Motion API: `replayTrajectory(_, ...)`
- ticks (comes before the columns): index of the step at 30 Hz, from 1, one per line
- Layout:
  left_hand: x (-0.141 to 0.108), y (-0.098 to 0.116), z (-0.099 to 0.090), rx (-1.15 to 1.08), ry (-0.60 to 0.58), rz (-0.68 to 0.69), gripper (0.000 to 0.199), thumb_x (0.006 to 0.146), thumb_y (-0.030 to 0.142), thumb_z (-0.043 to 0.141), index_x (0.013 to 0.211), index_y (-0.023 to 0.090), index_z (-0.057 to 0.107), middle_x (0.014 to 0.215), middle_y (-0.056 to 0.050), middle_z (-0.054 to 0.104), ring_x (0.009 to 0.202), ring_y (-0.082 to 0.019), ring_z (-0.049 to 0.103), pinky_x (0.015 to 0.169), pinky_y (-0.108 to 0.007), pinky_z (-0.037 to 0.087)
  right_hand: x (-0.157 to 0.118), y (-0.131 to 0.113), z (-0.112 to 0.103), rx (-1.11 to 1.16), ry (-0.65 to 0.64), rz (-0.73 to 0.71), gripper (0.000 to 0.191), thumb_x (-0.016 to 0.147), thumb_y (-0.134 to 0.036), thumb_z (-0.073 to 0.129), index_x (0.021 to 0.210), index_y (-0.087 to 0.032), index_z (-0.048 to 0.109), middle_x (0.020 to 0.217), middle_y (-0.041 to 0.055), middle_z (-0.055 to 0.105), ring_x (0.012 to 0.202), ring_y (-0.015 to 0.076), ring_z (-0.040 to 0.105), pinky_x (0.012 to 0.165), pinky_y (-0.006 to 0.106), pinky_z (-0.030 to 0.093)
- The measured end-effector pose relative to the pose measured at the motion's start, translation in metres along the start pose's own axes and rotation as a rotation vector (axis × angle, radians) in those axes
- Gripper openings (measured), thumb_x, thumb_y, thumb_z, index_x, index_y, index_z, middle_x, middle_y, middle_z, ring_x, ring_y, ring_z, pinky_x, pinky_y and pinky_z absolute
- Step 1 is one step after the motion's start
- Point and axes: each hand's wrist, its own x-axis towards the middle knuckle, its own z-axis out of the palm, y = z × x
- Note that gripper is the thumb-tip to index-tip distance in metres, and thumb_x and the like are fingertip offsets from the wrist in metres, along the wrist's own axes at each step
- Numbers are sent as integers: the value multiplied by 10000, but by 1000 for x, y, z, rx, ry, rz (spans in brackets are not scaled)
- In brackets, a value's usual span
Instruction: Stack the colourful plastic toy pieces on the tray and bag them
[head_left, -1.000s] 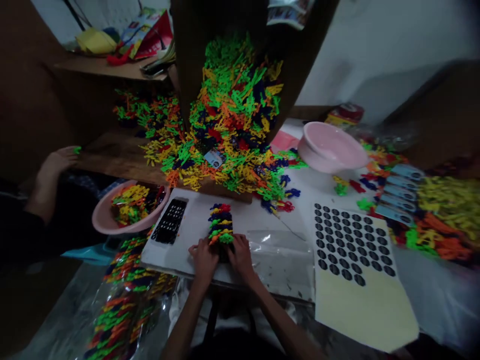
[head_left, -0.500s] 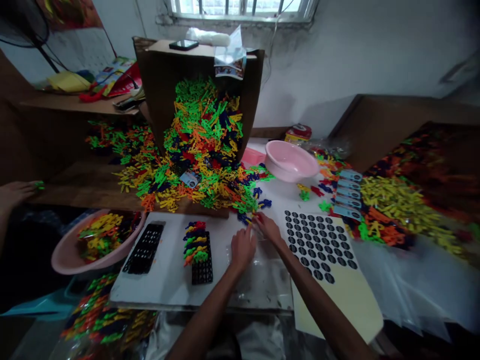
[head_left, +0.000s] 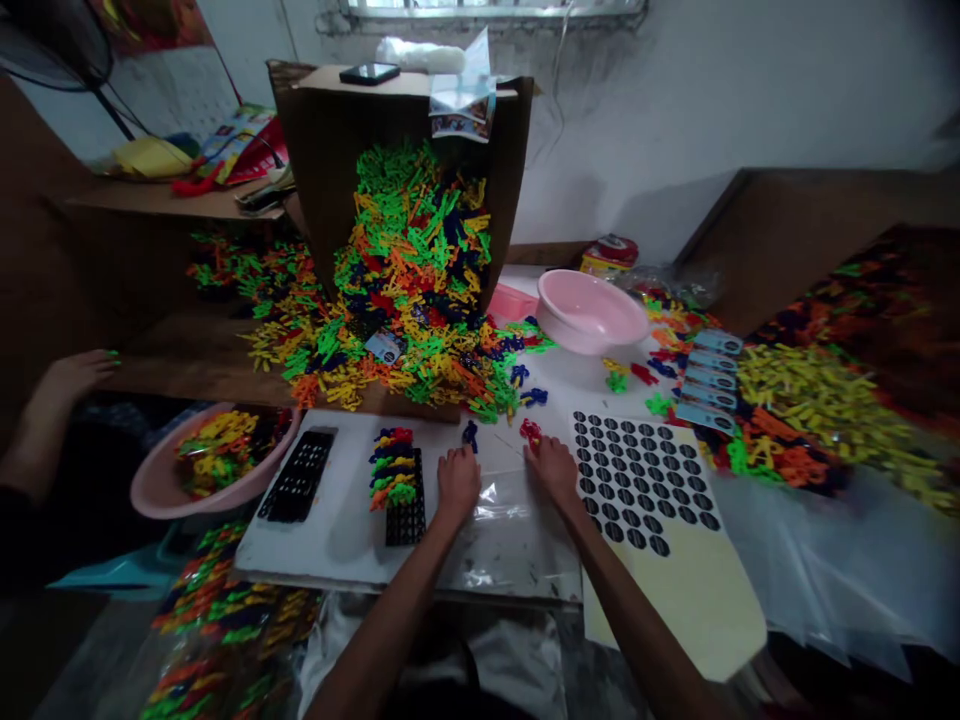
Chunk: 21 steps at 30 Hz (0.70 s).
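A small red interlocking plastic piece lay on the white board, right at the fingertips of the right hand. A dark blue piece of the same branching, stubby-armed kind lay just above the left hand, a little apart from the red one. The left hand was open, palm down, with its fingers together on the board. The right hand was also palm down, its fingertips at the red piece, but I could not tell whether they gripped it.

Just left of the hands, a column of red, blue, yellow, orange and green pieces stood on a black perforated holder, and a second black holder lay farther left. A clear plastic sheet lay under and beside the hands. To the right was a sheet of round dark stickers on cream backing. Beyond the board, a great heap of the same pieces spilled from a tilted cardboard box, near an empty pink basin. Another pink basin held more pieces at the left, and another person's hand rested on the wooden shelf above it.
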Motion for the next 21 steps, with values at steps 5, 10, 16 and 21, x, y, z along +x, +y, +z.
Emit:
replayTrajectory(5,-5,0,-11,-403,9,-112,249,878,179,628,1123,136,632,1000,-142,720,982,-243,674,865,-346,487,2,10,-8,145,1,61,291,910,-363,597,998,-94,666,1046,243,694,1014,317,660,779,345,466)
replayTrajectory(10,-62,-3,-27,-832,-97,-81,418,848,455,695,1079,107,700,982,-125,751,808,-180,705,742,-287,542,-2,22,-21,464,-19,10,361,891,-491,557,858,-154,683,853,131,738,785,226,694,697,321,520)
replayTrajectory(16,-140,-69,-53,-1069,200,-155,347,664,419,859,848,147,745,849,-66,758,788,-197,697,751,-300,555,-82,-31,-2,1184,-12,-94,408,748,-517,743,966,-178,680,887,77,746,794,217,700,693,346,575)
replayTrajectory(21,-140,-134,-53,-605,560,-48,232,814,403,720,866,177,735,854,-44,746,789,-201,694,762,-318,556,-158,-112,46,1229,-32,-192,321,767,-500,725,888,-204,695,889,62,738,764,206,668,734,366,562)
